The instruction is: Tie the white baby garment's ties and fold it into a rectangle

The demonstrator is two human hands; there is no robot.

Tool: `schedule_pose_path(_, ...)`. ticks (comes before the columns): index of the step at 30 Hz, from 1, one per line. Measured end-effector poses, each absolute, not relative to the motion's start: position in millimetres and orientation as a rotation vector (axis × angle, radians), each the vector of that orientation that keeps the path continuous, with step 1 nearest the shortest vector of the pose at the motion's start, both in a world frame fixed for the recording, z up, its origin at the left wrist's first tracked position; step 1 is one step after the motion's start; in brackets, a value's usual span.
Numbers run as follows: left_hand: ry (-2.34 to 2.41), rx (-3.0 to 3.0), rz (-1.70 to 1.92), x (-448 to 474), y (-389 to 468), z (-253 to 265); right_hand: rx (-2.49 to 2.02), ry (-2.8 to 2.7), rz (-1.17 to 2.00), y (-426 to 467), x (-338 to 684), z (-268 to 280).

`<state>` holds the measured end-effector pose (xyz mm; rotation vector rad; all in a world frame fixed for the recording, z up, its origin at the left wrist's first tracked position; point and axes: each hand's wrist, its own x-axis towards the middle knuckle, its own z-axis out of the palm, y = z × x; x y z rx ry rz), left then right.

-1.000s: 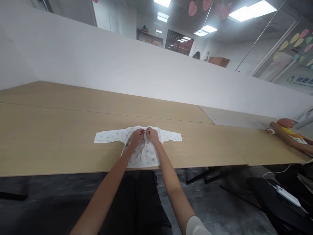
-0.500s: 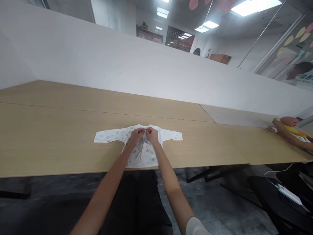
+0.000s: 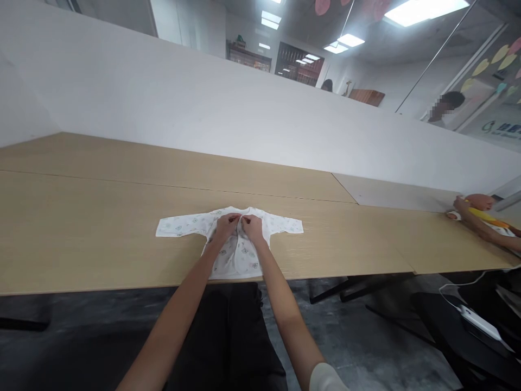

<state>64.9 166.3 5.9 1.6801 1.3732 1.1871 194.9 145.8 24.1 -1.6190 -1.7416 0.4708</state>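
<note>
A small white baby shirt [image 3: 246,258] with a scattered print lies front up on the table, its sleeves spread to both sides. Its lower hem is close to the table's front edge. My left hand [image 3: 226,225] pinches the cloth at the front opening, just under the neckline. Right beside it, my right hand [image 3: 252,226] is closed in a pinch on the other side of the same opening. The fingertips of both hands nearly meet. Whatever small fastening may be between them is hidden.
The wood-coloured table [image 3: 101,217] runs along a white partition [image 3: 203,114]. At far right, another person's arm [image 3: 488,234] holds a baby doll [image 3: 480,202]. A white power strip [image 3: 480,323] lies on a black seat [image 3: 443,320] below the table.
My right hand has shifted very slightly left at the neckline; both hands keep their pinch on the shirt. Behind the glass, a person has moved left.
</note>
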Motion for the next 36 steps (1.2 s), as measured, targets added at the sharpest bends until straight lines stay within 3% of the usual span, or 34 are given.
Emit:
schedule_pose_path(15,1.702,1.79,1.056,70.1,165.3,12.3,-1.665,-1.74,0.462,141.9,191.2,24.9)
schedule_pose_path(29,1.487,1.942,1.073,66.9,161.2,7.8,-1.554,-1.484,0.802,151.5,199.8,20.4)
schedule_pose_path(36,1.466,2.029,1.073,64.2,160.1,9.8,-1.698,-1.619,0.591,148.6,197.3,26.0)
